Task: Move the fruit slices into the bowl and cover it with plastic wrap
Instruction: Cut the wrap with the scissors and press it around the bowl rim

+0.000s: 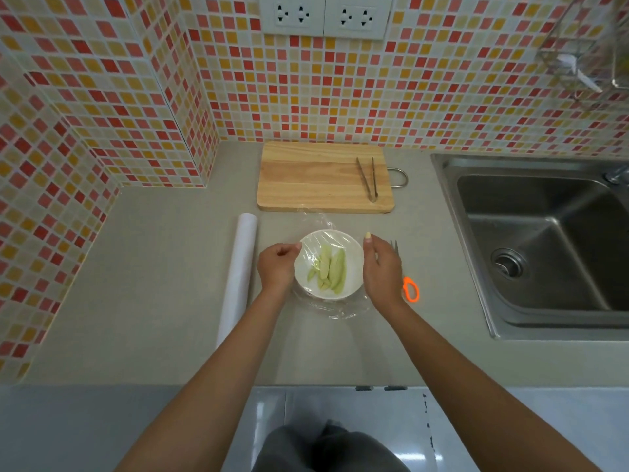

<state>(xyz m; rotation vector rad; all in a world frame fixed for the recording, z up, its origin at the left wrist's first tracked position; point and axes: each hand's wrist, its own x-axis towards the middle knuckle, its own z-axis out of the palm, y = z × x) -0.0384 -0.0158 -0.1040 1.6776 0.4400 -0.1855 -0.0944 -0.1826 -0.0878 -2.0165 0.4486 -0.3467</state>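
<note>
So the white bowl [327, 264] sits on the grey worktop [153, 284], and the pale green fruit slices [328, 269] are already lying inside it under a sheet of plastic wrap [320, 245] that's stretched over the top, with crinkly loose edges spilling out past the bowl's far and near sides. The left hand [277, 267] is curled up against the bowl's left rim, fingers pinching the wrap there, while the right hand [381, 267] is right next to the bowl's right side with loosely bent fingers; can't really tell if it's got hold of the film or not. Left of the bowl lies the roll of wrap [240, 270]. Right of the bowl, partly hidden by the right hand, are orange-handled scissors [410, 289]. Behind the bowl there's a wooden cutting board [320, 178] with metal tongs [367, 178] resting on its right part.
</note>
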